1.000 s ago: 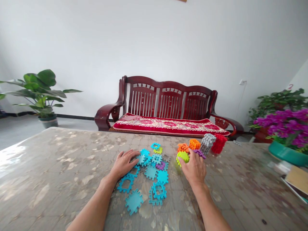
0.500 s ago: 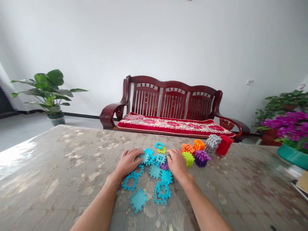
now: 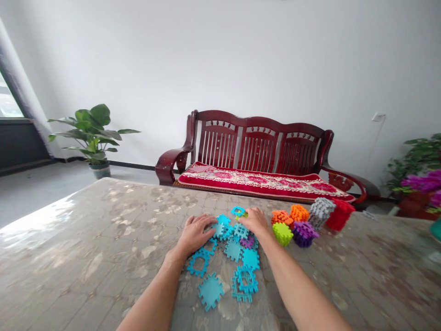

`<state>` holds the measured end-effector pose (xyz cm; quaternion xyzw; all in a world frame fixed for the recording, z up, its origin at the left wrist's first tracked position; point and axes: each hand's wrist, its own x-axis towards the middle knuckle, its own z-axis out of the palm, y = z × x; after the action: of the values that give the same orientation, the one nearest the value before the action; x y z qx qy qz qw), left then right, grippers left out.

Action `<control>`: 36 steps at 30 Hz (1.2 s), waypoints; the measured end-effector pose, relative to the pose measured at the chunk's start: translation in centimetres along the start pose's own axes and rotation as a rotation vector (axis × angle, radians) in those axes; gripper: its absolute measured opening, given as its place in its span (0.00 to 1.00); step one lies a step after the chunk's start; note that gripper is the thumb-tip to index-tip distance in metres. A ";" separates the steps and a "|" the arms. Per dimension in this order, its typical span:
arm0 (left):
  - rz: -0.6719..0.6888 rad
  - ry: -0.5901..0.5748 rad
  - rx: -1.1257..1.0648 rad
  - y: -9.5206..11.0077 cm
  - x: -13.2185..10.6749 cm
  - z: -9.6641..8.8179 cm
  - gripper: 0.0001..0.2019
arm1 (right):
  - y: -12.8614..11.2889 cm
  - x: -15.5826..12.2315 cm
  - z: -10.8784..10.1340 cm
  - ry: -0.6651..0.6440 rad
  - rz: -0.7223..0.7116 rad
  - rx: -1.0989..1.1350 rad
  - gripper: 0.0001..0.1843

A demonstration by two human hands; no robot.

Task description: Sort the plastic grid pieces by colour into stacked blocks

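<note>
Flat blue interlocking tiles with notched edges lie in a loose cluster; one blue tile [image 3: 211,291] is at the near side. My left hand [image 3: 197,233] rests flat at the cluster's left edge, fingers stretched out and fingertips by the blue tiles, holding nothing. At the far end, my right hand [image 3: 257,221] has its fingers bent down over a yellow-green tile [image 3: 245,214], which they mostly cover. A blue frame tile [image 3: 237,211] lies just left of it. A purple tile [image 3: 247,242] sits among the blue ones, below my right hand.
Right of my right hand stand stacks sorted by colour: orange [image 3: 281,218], yellow-green [image 3: 282,234], purple [image 3: 305,234], grey [image 3: 322,213] and red [image 3: 339,214]. The table [image 3: 113,257] has a glossy patterned cover. Beyond it is a wooden bench [image 3: 258,142].
My right hand has moved away from me, from beside the purple tile to the yellow-green tile, now mostly covered. My left hand stays by the blue tiles. The view has turned left.
</note>
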<state>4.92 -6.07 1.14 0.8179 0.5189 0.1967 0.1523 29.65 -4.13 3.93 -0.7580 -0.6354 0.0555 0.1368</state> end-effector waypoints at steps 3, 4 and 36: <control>0.006 0.008 -0.001 -0.1 0.0 0.1 0.19 | 0.0 -0.2 -0.1 0.010 0.009 0.015 0.23; 0.009 0.009 -0.003 -0.1 0.0 0.1 0.19 | -0.1 -0.3 -0.1 0.017 0.019 0.021 0.24; 0.009 0.007 0.010 -0.2 0.2 0.0 0.19 | 3.1 -8.6 1.3 0.475 -0.229 0.994 0.09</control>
<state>4.80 -5.83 1.03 0.8201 0.5168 0.1977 0.1455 30.64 -12.88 1.08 -0.5203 -0.5626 0.1607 0.6220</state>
